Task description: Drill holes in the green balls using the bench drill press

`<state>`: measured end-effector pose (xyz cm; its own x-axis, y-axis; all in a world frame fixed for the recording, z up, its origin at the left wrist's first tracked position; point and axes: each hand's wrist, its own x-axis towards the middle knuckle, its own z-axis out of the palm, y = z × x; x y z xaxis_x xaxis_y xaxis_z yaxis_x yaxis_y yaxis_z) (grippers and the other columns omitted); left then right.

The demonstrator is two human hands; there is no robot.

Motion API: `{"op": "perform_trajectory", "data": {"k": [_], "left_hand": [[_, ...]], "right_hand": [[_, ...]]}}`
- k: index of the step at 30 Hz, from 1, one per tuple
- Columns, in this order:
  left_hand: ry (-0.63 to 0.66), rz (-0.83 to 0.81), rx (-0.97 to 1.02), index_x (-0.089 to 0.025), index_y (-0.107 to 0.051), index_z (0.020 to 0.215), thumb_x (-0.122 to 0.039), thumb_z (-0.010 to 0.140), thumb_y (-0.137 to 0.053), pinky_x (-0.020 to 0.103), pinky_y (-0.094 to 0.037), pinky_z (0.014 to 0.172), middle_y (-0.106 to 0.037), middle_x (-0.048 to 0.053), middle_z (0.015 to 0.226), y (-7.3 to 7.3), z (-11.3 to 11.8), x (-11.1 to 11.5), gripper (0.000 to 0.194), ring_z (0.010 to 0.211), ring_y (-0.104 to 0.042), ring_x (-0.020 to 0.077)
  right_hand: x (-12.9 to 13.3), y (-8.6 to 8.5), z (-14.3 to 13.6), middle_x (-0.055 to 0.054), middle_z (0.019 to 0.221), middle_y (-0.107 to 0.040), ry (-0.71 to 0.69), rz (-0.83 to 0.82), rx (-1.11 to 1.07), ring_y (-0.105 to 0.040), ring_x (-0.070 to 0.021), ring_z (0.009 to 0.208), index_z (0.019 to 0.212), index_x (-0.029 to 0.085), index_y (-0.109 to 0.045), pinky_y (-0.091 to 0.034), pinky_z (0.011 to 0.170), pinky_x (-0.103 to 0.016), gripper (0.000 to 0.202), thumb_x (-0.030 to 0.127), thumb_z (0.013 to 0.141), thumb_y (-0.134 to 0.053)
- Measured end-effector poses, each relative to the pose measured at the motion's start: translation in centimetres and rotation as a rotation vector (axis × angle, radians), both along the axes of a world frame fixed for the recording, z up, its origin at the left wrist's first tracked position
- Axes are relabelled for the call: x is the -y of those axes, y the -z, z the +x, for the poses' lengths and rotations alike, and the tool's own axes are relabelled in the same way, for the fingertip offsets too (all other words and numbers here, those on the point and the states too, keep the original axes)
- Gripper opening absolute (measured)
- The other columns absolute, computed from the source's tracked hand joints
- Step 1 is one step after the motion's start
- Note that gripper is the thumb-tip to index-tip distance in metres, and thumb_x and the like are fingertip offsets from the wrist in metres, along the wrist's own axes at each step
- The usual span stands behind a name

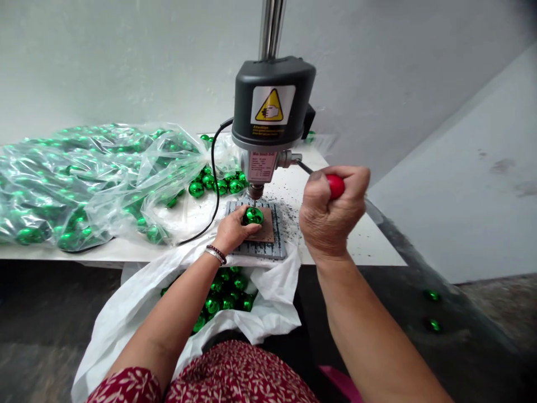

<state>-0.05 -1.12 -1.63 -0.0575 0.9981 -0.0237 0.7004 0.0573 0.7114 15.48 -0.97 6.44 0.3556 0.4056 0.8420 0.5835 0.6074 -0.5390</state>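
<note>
Red patterned clothing (239, 375) is closest to me, nearer than the drill press (274, 101). Directly under the drill press's bit, my left hand (232, 228) pinches a green ball (253, 216) between thumb and fingers, over a brown board (267, 230). To the drill press's right, my right hand (331, 212) is closed around a red knob (335, 186). Left of the drill press lies a clear bag (104, 187) of green balls; a white bag (130, 302) with more is below, on its near side.

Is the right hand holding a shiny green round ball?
No, the right hand grips the red knob of the dark grey drill press.
</note>
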Motion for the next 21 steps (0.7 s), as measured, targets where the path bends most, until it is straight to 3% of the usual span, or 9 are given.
{"op": "perform_trajectory", "data": {"k": [10, 12, 16, 19, 21], "left_hand": [[0.011, 0.021, 0.066, -0.022, -0.061, 0.137, -0.035, 0.075, -0.077, 0.034, -0.05, 0.093, -0.072, 0.006, 0.122, 0.7, -0.3, -0.3, 0.065, 0.1, -0.067, 0.0247], [0.003, 0.022, 0.08, -0.022, -0.061, 0.136, -0.035, 0.074, -0.078, 0.034, -0.05, 0.092, -0.072, 0.006, 0.121, 0.8, -0.3, -0.4, 0.066, 0.099, -0.067, 0.0243], [-0.019, 0.019, 0.068, -0.021, -0.063, 0.129, -0.036, 0.071, -0.078, 0.033, -0.05, 0.085, -0.074, 0.005, 0.106, 0.8, 0.0, -0.5, 0.062, 0.093, -0.066, 0.0234], [-0.01, 0.054, 0.136, -0.02, -0.064, 0.121, -0.034, 0.072, -0.076, 0.03, -0.05, 0.081, -0.073, 0.002, 0.097, 0.6, -0.1, 0.0, 0.053, 0.088, -0.066, 0.0206], [0.044, 0.089, 0.203, -0.02, -0.064, 0.118, -0.031, 0.072, -0.074, 0.028, -0.05, 0.08, -0.072, 0.001, 0.097, 0.2, -0.6, 1.0, 0.049, 0.087, -0.065, 0.0188]], "right_hand": [[0.8, 2.7, -0.1, 0.002, 0.073, -0.057, -0.03, 0.047, 0.017, -0.053, -0.0039, 0.063, 0.087, 0.016, -0.052, -0.043, 0.061, -0.018, 0.016, 0.032, 0.091, -0.052], [0.6, 2.4, -0.2, 0.002, 0.074, -0.057, -0.041, 0.057, 0.009, -0.052, -0.0036, 0.064, 0.087, 0.016, -0.051, -0.043, 0.062, -0.018, 0.016, 0.032, 0.091, -0.051], [-1.2, -1.8, -0.2, 0.002, 0.075, -0.053, -0.075, 0.026, -0.027, -0.048, -0.0032, 0.066, 0.086, 0.015, -0.048, -0.04, 0.062, -0.018, 0.02, 0.035, 0.092, -0.05], [-3.0, -5.5, 0.0, 0.006, 0.068, -0.041, -0.084, -0.144, -0.041, -0.035, -0.0009, 0.063, 0.08, 0.014, -0.043, -0.038, 0.066, -0.018, 0.021, 0.029, 0.092, -0.05], [-3.7, -6.8, 0.1, 0.007, 0.068, -0.036, -0.085, -0.233, -0.052, -0.03, -0.0005, 0.064, 0.079, 0.014, -0.042, -0.039, 0.072, -0.019, 0.021, 0.027, 0.092, -0.052]]}}
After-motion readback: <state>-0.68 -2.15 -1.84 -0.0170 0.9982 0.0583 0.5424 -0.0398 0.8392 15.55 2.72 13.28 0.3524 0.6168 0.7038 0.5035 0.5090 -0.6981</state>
